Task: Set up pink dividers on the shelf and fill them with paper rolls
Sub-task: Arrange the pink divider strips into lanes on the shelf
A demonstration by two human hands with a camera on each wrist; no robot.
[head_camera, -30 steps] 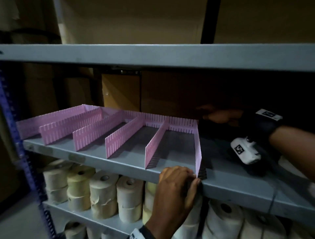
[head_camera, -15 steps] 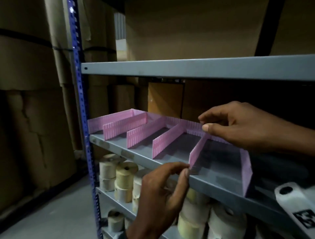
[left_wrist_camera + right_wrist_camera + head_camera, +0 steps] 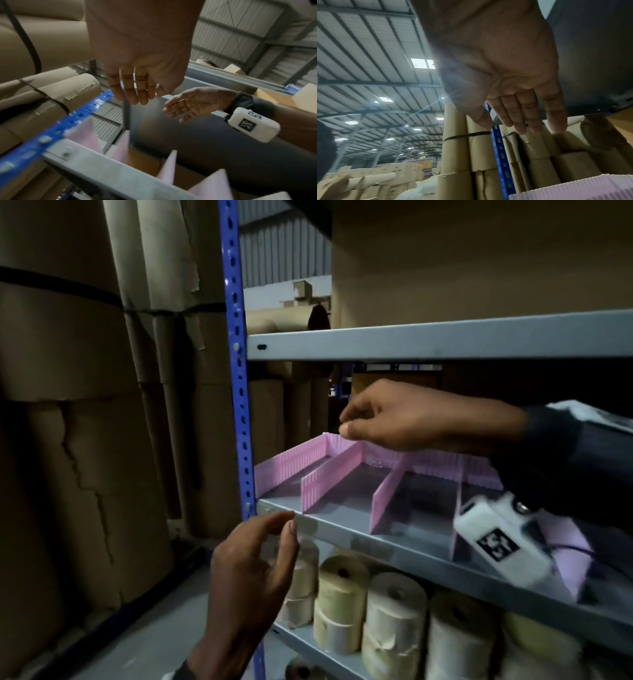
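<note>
A: Where are the pink dividers (image 3: 346, 470)?

B: On the middle grey shelf (image 3: 394, 546), standing upright as a comb: a long back strip with several cross pieces running toward the front edge. In the head view they fill the middle and run off toward 3 o'clock. The leftmost piece stands just beside the blue upright (image 3: 236, 371) of the rack.

A: And the right hand (image 3: 407, 419)?

B: It reaches in from 3 o'clock and hovers over the back left corner of the dividers. Its fingers are loosely extended and it grasps nothing. The left wrist view shows the palm open (image 3: 197, 104). Whether the thumb tip brushes the top edge of the back strip, I cannot tell.

A: The left hand (image 3: 253, 573)?

B: At 7 o'clock, below and in front of the shelf's front left corner, fingers relaxed, released, holding nothing. It is near the shelf lip but apart from it.

A: The paper rolls (image 3: 394, 621)?

B: On the shelf below, at 5 o'clock, stacked upright in a row. None sit between the dividers.

A: Anything else?

B: Large brown cardboard rolls (image 3: 85, 405) stand at 9 o'clock, left of the rack.
</note>
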